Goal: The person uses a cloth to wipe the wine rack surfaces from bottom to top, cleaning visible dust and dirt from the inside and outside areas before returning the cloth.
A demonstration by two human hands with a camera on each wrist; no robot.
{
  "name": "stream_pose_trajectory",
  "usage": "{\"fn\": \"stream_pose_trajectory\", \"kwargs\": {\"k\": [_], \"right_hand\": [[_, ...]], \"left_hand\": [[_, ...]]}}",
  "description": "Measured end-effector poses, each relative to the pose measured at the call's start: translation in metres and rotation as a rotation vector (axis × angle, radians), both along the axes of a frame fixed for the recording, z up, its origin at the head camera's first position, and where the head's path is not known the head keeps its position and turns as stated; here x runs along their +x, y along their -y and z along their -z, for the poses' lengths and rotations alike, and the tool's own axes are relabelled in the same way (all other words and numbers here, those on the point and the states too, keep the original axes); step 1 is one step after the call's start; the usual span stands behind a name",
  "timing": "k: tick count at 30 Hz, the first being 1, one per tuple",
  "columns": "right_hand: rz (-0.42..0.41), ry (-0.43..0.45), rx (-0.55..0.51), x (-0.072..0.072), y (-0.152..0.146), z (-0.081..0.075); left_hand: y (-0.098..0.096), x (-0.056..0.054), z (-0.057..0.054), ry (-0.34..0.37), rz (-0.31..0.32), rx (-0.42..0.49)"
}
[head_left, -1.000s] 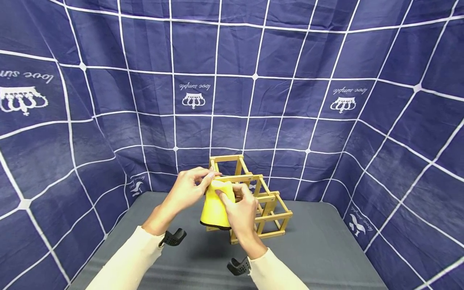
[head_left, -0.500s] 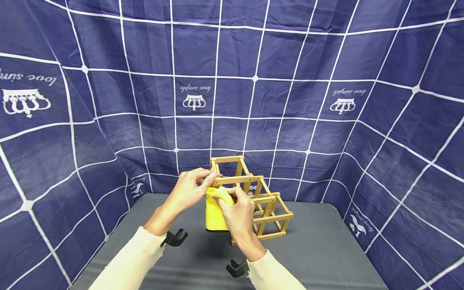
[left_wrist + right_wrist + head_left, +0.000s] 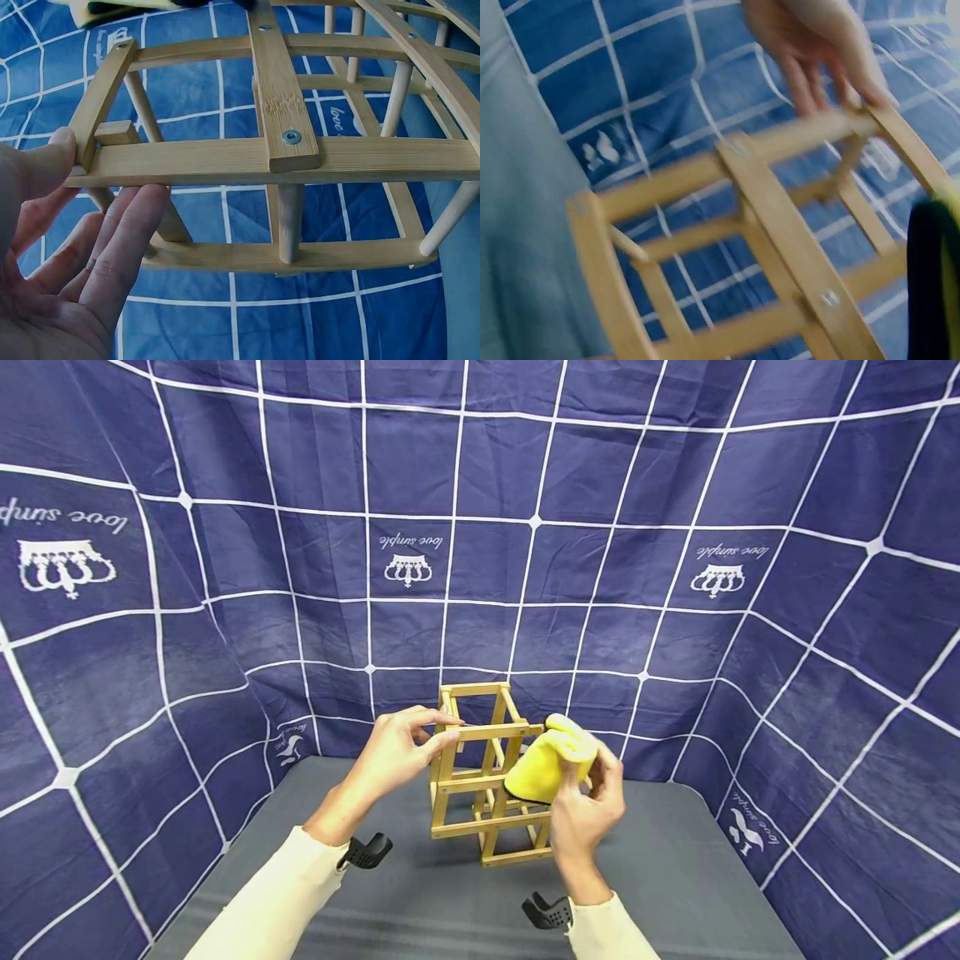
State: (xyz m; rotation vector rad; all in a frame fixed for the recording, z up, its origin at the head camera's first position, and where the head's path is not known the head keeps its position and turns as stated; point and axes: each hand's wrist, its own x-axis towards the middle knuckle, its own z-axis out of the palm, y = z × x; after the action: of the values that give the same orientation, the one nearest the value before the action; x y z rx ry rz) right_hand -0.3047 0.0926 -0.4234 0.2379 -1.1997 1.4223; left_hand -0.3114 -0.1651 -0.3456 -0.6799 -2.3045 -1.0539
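A stepped wooden rack of light slats and round dowels stands in the middle of the head view. My left hand grips its upper left corner; in the left wrist view the thumb lies against the slat end while fingers reach under the bar. In my right hand is a folded yellow cloth with a black edge, held between thumb and fingers. The cloth overlaps the rack's right side in the head view, hiding part of the lower tiers. Only its dark edge shows large in the right wrist view.
The rack stands on a grey tabletop. Blue fabric with a white grid hangs behind it and along both sides. Each wrist carries a black bracket.
My right hand has carried the yellow cloth from the rack's left front over to its right side. The left hand keeps its grip on the upper corner.
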Motion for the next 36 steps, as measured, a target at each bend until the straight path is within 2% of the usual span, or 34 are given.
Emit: {"fn": "stream_pose_trajectory", "kwargs": {"k": [2,4,8,11,14,18,21,24,27,31,36], "right_hand": [[-0.052,0.045,-0.058,-0.006,-0.012,-0.003],[-0.120,0.122,-0.047,-0.012,-0.021,-0.003],[-0.267,0.254,0.046,-0.020,-0.023,0.003],[-0.332,0.311,0.141,-0.022,-0.016,0.007],[-0.289,0.364,0.258,-0.024,-0.010,0.005],[-0.114,0.450,0.423,-0.025,-0.010,-0.001],[-0.031,0.559,0.554,-0.023,-0.014,-0.002],[-0.002,0.650,0.683,-0.021,-0.019,-0.001],[0.009,0.653,0.771,-0.021,-0.023,-0.001],[0.020,0.582,0.764,-0.023,-0.024,-0.002],[-0.020,0.479,0.602,-0.025,-0.023,0.004]], "left_hand": [[-0.002,0.000,-0.001,-0.008,-0.002,-0.001],[-0.003,0.001,-0.001,-0.012,-0.004,0.002],[-0.004,0.001,0.001,0.012,0.003,0.014],[-0.003,0.001,0.003,0.024,0.001,0.018],[-0.003,0.000,0.003,0.007,-0.003,0.015],[-0.003,-0.003,0.002,-0.016,-0.004,0.012],[-0.003,-0.003,0.001,-0.017,-0.002,0.007],[-0.003,-0.004,0.001,-0.017,0.002,0.004],[-0.004,-0.003,0.000,-0.011,-0.001,0.000],[-0.005,-0.003,-0.001,-0.004,-0.001,-0.002],[-0.005,-0.001,0.000,-0.001,-0.007,0.006]]}}
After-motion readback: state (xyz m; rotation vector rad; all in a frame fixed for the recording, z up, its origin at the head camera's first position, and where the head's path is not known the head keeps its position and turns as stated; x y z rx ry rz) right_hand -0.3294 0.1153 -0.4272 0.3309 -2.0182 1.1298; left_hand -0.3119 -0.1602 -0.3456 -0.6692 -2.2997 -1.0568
